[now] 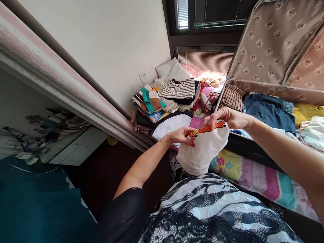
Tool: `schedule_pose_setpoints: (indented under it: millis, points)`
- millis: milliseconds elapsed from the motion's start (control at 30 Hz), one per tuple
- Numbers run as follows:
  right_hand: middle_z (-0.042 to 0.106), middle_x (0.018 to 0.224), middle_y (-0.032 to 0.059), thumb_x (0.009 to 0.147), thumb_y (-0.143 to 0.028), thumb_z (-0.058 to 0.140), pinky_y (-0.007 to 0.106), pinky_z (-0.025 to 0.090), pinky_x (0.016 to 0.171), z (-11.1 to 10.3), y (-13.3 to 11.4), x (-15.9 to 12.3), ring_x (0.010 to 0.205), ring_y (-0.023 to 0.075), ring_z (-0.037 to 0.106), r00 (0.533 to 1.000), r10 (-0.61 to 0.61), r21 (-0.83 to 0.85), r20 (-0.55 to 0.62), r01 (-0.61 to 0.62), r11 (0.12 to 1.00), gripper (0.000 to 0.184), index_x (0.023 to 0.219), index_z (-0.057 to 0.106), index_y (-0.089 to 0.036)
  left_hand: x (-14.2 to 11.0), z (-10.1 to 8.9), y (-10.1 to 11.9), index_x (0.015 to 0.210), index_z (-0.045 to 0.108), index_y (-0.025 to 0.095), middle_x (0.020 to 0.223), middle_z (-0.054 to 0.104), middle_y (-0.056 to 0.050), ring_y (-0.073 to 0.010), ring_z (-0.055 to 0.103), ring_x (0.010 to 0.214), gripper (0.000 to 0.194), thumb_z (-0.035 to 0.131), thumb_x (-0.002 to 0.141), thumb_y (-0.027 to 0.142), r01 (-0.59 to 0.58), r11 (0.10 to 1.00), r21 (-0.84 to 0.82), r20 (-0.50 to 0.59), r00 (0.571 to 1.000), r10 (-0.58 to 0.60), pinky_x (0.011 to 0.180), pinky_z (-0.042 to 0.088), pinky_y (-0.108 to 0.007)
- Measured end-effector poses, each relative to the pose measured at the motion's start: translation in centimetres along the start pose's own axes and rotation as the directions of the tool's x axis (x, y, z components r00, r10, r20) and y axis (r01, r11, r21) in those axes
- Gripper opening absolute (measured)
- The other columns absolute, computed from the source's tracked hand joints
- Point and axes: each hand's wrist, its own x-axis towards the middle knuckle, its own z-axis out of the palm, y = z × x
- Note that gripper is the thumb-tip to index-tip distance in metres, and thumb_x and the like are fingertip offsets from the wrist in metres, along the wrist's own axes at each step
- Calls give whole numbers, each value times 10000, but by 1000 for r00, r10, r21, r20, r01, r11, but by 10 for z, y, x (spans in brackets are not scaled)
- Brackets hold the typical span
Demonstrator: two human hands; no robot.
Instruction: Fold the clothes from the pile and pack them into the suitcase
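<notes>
Between my two hands hangs a white garment [199, 155] with an orange and yellow print along its top fold; its exact kind does not show. My left hand [181, 135] pinches its left end beside the yellow part of the print. With fingers closed, my right hand [222, 117] grips the top right end. The cloth droops in front of my lap. Just beyond my left hand lies a white piece of clothing [172, 126]. Behind that rises a stack of folded clothes, with a black-and-white striped top [179, 90] and a teal, orange and white patterned cloth [152, 101] on it.
An open suitcase [265, 44] with a printed lining stands at the right, holding a navy garment [270, 109], a striped brown one [231, 96] and a mustard one [307, 113]. A colourful striped bedspread [263, 177] runs beneath it. Curtains [65, 74] hang at the left.
</notes>
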Motion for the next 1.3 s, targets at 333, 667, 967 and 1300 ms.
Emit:
schedule_pose_setpoints:
  millis: [333,667,967,1300]
  points:
    - [713,1015,79,792,-324,801,436,570,965,3,-11,-22,943,262,668,977,210,-650,39,-135,748,433,1216,840,-247,-55,-24,-1,858,687,194,759,594,-2,-172,574,734,385,852,830,540,-79,779,622,-215,940,266,754,510,-274]
    - [674,950,119,1104,-261,457,440,399,941,8,26,26,1082,277,511,903,-302,-948,-306,-259,187,263,1159,688,-147,-58,-95,52,796,760,189,766,622,-24,-178,592,736,414,733,971,564,28,284,958,-198,782,592,697,435,-292]
    - [663,1217,147,1031,-93,565,415,444,918,112,109,-47,1151,294,542,915,-354,-981,-192,-170,91,209,1118,722,-200,-95,-53,-90,1095,803,222,1121,728,-112,-272,618,1054,217,626,994,148,131,-28,991,-78,736,673,916,464,-405]
    - [683,1375,173,890,-183,628,509,518,1062,182,277,-120,1282,354,605,896,217,-659,-388,-434,615,384,1264,717,-202,-103,4,-275,1010,732,195,1295,720,-133,-321,591,1296,378,659,720,-35,268,506,820,-433,868,242,1141,415,-503]
